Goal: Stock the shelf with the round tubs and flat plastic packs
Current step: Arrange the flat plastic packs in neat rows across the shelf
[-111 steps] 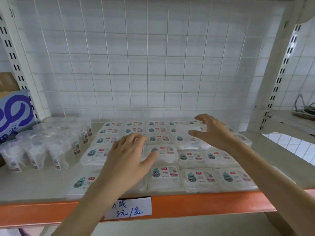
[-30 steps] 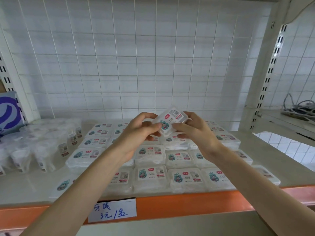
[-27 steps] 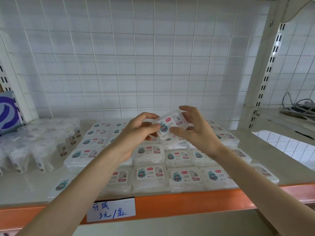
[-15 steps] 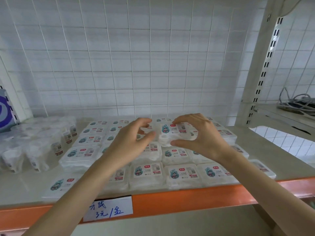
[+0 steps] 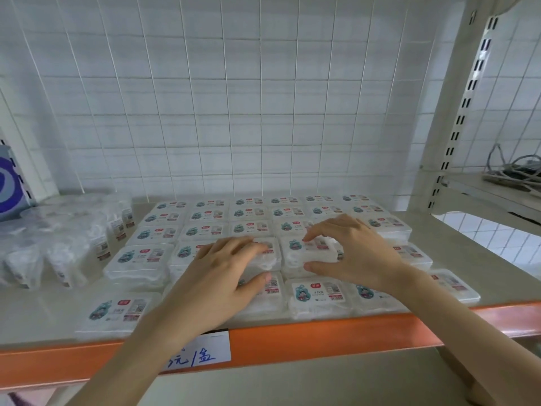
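Observation:
Several rows of flat plastic packs (image 5: pixel 140 256) with cartoon labels cover the shelf (image 5: pixel 336 332). Clear round tubs (image 5: pixel 73 238) stand bunched at the shelf's left end. My right hand (image 5: pixel 357 253) pinches one flat pack (image 5: pixel 307 253) between thumb and fingers; that pack lies on top of the others in the second row from the front. My left hand (image 5: pixel 222 273) lies flat across the neighbouring packs just left of it, fingers fairly straight, thumb on a front-row pack.
A handwritten price label (image 5: pixel 205 354) hangs on the orange front edge. A white wire grid backs the shelf. A blue box (image 5: pixel 7 186) is at far left, a slotted upright (image 5: pixel 456 118) at right, and cables (image 5: pixel 515 171) on the neighbouring shelf.
A second ago both hands held one flat pack up in the air. They have lowered it onto the packs; the right hand still holds it, and the left has let go and lies on the packs.

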Demonstrator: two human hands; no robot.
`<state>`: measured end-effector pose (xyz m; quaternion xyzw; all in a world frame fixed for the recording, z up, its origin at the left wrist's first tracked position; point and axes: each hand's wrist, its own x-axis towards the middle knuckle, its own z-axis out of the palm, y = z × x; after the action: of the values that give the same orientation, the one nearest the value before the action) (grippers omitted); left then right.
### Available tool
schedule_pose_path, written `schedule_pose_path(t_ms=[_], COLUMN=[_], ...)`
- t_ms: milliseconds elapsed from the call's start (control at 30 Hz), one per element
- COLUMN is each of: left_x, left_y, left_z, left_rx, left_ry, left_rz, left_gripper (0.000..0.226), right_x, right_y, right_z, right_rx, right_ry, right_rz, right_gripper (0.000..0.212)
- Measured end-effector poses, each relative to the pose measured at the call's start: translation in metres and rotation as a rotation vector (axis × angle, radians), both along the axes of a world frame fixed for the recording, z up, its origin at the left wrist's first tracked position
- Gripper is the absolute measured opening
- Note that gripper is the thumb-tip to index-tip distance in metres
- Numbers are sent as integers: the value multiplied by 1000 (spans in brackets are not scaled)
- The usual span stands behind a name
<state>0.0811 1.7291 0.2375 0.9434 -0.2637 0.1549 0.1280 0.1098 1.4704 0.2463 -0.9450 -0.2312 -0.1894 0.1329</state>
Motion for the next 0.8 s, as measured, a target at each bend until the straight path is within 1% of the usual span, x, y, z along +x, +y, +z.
schedule_pose_path(t_ms=[100, 333, 500, 633, 800], left_x=[1, 0, -6, -12, -26], left_y=[0, -2, -12, -20, -25], left_z=[-3, -6, -2, 2, 2], left_rx=[0, 56, 42, 78, 96], left_ry=[-11, -28, -13, -22, -57], left_rz=[-3, 19, 68, 129, 216], left_gripper=[56, 74, 73, 83, 72], right_x=[1, 3, 1, -5, -17], right_y=[1, 1, -1, -1, -3], right_z=[-4, -10, -11, -12, -15], right_rx=[6, 72, 60, 73, 99], right_ry=[9, 37, 5, -23, -27], right_rz=[12, 62, 68, 40, 58], right_gripper=[44, 44, 43, 45, 50])
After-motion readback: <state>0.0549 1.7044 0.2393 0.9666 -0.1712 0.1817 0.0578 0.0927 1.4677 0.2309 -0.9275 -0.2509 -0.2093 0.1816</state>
